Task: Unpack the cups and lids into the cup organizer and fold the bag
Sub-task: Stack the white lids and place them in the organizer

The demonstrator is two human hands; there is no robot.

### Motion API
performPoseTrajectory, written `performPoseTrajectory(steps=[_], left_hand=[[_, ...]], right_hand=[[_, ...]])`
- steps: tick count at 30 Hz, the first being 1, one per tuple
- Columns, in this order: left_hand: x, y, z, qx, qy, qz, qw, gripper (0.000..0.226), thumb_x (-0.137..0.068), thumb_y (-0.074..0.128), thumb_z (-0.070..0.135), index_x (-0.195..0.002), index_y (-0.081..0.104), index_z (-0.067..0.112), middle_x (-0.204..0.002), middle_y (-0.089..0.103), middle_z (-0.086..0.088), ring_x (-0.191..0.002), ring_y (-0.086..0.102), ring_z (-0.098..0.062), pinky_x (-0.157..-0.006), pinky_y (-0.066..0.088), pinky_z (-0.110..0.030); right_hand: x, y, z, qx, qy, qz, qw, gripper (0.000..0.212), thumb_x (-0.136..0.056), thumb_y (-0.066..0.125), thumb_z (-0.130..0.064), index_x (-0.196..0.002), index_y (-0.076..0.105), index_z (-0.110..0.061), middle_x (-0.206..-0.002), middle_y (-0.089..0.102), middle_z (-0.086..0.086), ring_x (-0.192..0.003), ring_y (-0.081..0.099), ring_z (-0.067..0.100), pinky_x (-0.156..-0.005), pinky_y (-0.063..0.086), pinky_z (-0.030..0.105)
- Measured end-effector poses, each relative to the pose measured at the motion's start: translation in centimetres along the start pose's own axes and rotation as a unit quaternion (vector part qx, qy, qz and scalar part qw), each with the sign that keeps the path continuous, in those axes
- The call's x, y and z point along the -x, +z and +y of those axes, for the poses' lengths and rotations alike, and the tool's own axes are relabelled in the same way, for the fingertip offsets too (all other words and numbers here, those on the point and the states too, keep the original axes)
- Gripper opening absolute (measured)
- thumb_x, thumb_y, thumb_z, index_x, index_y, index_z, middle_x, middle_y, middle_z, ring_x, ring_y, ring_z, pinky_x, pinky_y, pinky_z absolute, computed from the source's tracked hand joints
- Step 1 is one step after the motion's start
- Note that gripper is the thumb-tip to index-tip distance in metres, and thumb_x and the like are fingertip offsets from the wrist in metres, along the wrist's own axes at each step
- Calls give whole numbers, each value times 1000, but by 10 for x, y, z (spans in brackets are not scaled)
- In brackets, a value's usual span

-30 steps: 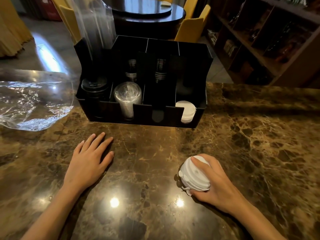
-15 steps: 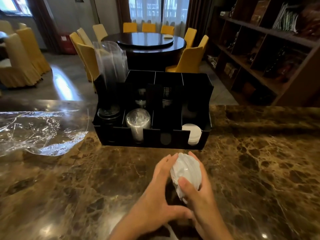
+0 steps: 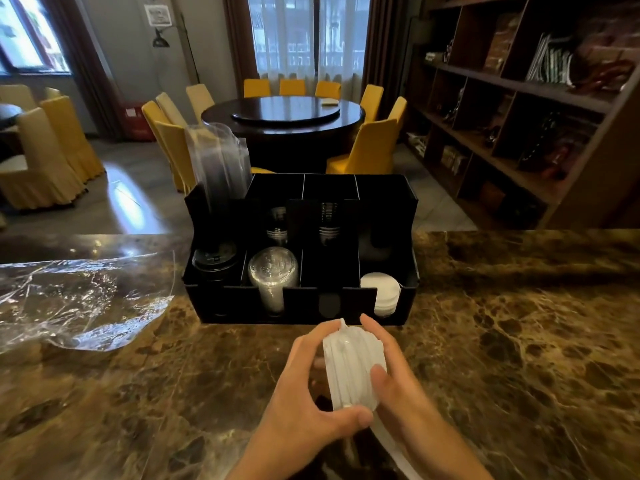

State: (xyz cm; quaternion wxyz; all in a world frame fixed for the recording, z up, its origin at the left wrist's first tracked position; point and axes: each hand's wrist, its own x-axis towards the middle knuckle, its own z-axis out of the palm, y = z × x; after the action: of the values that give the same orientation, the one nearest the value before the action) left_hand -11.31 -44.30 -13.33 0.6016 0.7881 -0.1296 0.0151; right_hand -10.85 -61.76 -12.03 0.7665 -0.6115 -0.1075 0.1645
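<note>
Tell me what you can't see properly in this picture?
- White lids, head view: the left hand and right hand cover the stack's sides, so the count is unclear.
- Cup organizer, head view: its dark dividers hide the back cups' lower parts.
- Wall sign, head view: too small to read.
- Forearms, head view: cut off by the bottom edge.

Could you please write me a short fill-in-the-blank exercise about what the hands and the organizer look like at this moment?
1. Both the left hand and the right hand grip a stack of ____ lids.
2. The black cup organizer stands on a ____ countertop.
3. The organizer's front compartment at the far ____ holds white lids.
4. An empty clear plastic bag lies to the ____ of the organizer.

Missing words: white; marble; right; left
</note>
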Motion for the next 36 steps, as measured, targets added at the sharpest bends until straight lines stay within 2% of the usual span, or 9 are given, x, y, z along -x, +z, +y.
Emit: performPoseTrajectory(steps=[3, 6, 8, 11, 15, 20, 25, 32, 36], left_hand=[[-7, -5, 0, -8, -6, -26, 1000, 114, -52, 97, 39, -145, 31, 56, -142, 44, 17, -122, 56, -10, -87, 59, -30], [-11, -8, 0, -25, 7, -47, 999, 118, -54, 97, 39, -146, 26, 58, -140, 38, 30, -125, 50, 2, -88, 54, -15], [-13, -7, -1, -24, 11, -41, 999, 114, -58, 95, 39, -146, 25, 60, -140, 39, 31, -127, 50, 2, -89, 53, -14], [-15, -7, -3, -4, -11, -27, 1000, 113, -57, 94, 51, -145, 24, 63, -139, 45, 32, -126, 53, -2, -89, 57, -24], [-18, -9, -3, 23, -36, -26, 999, 108, -54, 89, 66, -142, 27, 67, -134, 52, 37, -122, 54, 9, -86, 48, -6], [-19, -8, -6, 78, -47, -43, 995, 91, -67, 74, 76, -145, 32, 55, -132, 63, 19, -121, 63, -12, -92, 57, -30], [-20, -7, -8, 60, -39, -65, 995, 106, -59, 95, 45, -142, 31, 59, -133, 55, 29, -119, 63, -10, -87, 59, -28], [-19, -2, -8, -35, 28, -4, 999, 104, -60, 93, 36, -140, 30, 57, -135, 47, 33, -126, 53, -1, -90, 53, -15], [-18, -3, -7, 13, 14, -5, 1000, 100, -63, 92, 27, -137, 32, 58, -132, 51, 31, -127, 53, -2, -91, 53, -15]], right_hand=[[-7, 1, 4, 34, -28, 1, 999, 74, -74, 70, -71, -139, 37, -61, -143, 51, -23, -134, 52, 13, -109, 46, 43], [-14, -2, 5, 45, -41, 17, 998, 75, -76, 70, -68, -142, 35, -58, -142, 53, -18, -131, 55, 19, -106, 47, 52], [-17, -2, 5, 59, -47, 17, 997, 73, -77, 70, -67, -141, 35, -57, -137, 56, -20, -128, 58, 18, -103, 51, 50], [-21, -3, 4, 71, -50, 20, 996, 74, -78, 73, -61, -141, 36, -51, -128, 61, -16, -121, 62, 22, -96, 56, 49], [-24, -5, 8, 71, -55, 45, 995, 76, -76, 76, -54, -142, 41, -42, -124, 63, -6, -113, 65, 27, -88, 59, 45], [-26, -5, 14, 54, -60, 65, 995, 73, -74, 76, -46, -140, 45, -40, -124, 65, -1, -114, 65, 29, -89, 59, 47], [-29, -4, 14, 58, -49, 91, 993, 68, -71, 73, -55, -134, 49, -45, -125, 65, -1, -113, 66, 24, -90, 58, 45], [-29, -1, 11, 12, -29, 98, 995, 58, -72, 66, -60, -126, 55, -45, -122, 67, -8, -115, 65, 16, -94, 55, 37], [-30, -2, 9, -21, -31, 110, 993, 56, -69, 70, -55, -123, 59, -44, -121, 69, -2, -113, 67, 20, -89, 57, 37]])
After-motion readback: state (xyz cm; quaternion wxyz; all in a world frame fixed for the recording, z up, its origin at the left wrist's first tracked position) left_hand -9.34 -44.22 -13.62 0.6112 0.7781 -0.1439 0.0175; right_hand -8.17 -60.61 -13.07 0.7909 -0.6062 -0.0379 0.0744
